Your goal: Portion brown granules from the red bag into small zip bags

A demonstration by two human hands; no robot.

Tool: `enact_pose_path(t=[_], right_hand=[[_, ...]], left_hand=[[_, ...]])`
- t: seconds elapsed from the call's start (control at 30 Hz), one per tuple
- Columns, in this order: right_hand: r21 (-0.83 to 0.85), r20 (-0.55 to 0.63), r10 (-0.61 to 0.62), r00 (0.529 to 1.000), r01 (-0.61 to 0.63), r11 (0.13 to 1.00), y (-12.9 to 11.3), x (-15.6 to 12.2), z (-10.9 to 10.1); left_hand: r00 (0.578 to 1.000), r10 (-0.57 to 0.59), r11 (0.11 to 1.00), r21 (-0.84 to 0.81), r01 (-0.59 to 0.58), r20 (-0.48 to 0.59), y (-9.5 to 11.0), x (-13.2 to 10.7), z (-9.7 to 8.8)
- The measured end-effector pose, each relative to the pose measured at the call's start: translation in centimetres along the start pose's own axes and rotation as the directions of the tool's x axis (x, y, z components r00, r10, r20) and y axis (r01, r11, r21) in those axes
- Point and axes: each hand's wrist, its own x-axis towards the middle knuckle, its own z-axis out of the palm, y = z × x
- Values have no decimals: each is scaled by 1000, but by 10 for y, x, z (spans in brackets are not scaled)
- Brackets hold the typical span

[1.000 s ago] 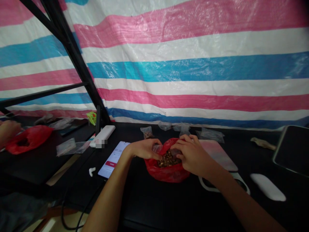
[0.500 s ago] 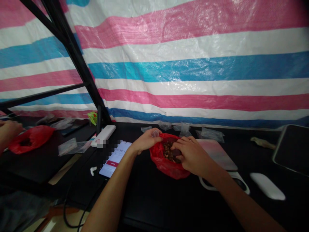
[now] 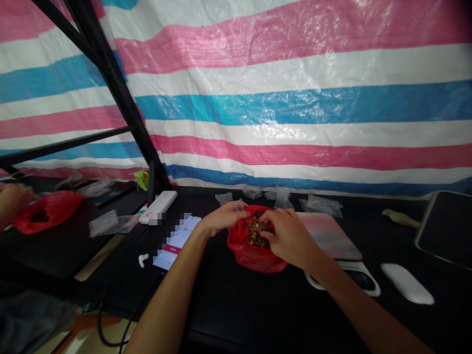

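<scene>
A red plastic bag (image 3: 258, 260) lies with its mouth spread wide on the black table, and small brown dried pieces (image 3: 256, 233) fill the middle of it. At the bag's far left rim, my left hand (image 3: 223, 217) is closed on a small clear plastic bag (image 3: 238, 205), its thumb reaching over the red edge. My right hand (image 3: 291, 236) reaches into the red bag from the right. Its fingers and thumb curl around some of the brown pieces; the fingertips are partly hidden among them.
Left of my arm lie a lit phone (image 3: 179, 243), a white earbud (image 3: 142, 259) and a white power bank (image 3: 160, 206). Clear bags (image 3: 324, 204) lie behind. To the right are a pinkish flat scale (image 3: 332, 236) and a white mouse (image 3: 407, 283). A co-worker's hand (image 3: 13, 201) is at far left by another red bag (image 3: 61, 209).
My right hand has shifted slightly left and its fingers have loosened, showing more of the brown pieces. My left hand has lowered a little at the rim.
</scene>
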Motion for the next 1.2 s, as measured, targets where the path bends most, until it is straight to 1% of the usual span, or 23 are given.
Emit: enact_pose_path(t=[0.07,0.1,0.13,0.17,0.2,0.23,0.27,0.3,0.33,0.4,0.43,0.47,0.5,0.57,0.6,0.7,0.87,0.97,1.03,1.1,1.13,1.2], right_hand=[[23,-9,28,1000,-28,999,0,1,0],[43,-13,45,999,-44,998,0,1,-1],[70,-19,61,998,-59,996,1,2,-1],[103,-28,75,997,-72,992,3,3,-2],[143,-38,89,995,-82,986,5,4,-3],[188,-53,101,993,-89,978,8,5,-4],[237,-74,110,991,-90,967,10,6,-5],[291,-100,117,988,-83,953,13,7,-5],[347,-131,123,984,-70,935,15,8,-6],[455,-193,138,972,-36,890,18,10,-8],[499,-216,146,965,-19,866,18,10,-9],[535,-233,154,960,-5,845,18,10,-10],[562,-245,159,956,6,827,17,11,-11],[592,-251,148,957,31,806,15,10,-13],[597,-246,131,960,43,801,13,10,-13],[602,-210,75,975,68,796,9,8,-15],[586,-121,12,993,61,808,3,6,-17],[524,-133,12,991,60,850,3,4,-18],[464,-156,-11,988,83,882,4,3,-18],[407,-176,-46,983,115,906,6,3,-17],[386,-180,-55,982,122,915,7,3,-15],[367,-181,-44,983,109,924,8,3,-11]], left_hand=[[991,87,993,88,-78,-98,2,1,-1],[971,164,980,142,-140,-175,2,3,-2],[931,261,956,203,-212,-257,2,4,-3],[872,365,920,268,-285,-326,2,6,-4],[806,460,878,329,-349,-373,2,7,-4],[749,533,836,382,-394,-393,2,7,-5],[717,577,804,424,-416,-390,3,7,-5],[714,595,786,455,-419,-369,3,6,-4],[734,592,777,478,-409,-334,4,5,-4],[788,565,763,520,-384,-245,6,1,-2],[804,561,746,541,-388,-197,7,0,0],[804,575,722,557,-410,-154,8,-2,1],[794,597,697,565,-441,-118,9,-2,3],[770,634,663,559,-498,-66,9,-2,6],[766,641,656,552,-515,-48,8,-2,8],[771,636,644,559,-522,-13,5,0,13],[772,633,572,637,-517,58,2,2,20],[792,608,572,661,-486,56,2,2,23],[807,590,588,677,-443,16,2,2,24],[822,569,584,718,-379,-29,1,3,24],[831,554,566,752,-337,-44,1,3,25],[847,527,499,831,-247,-65,1,4,26]])
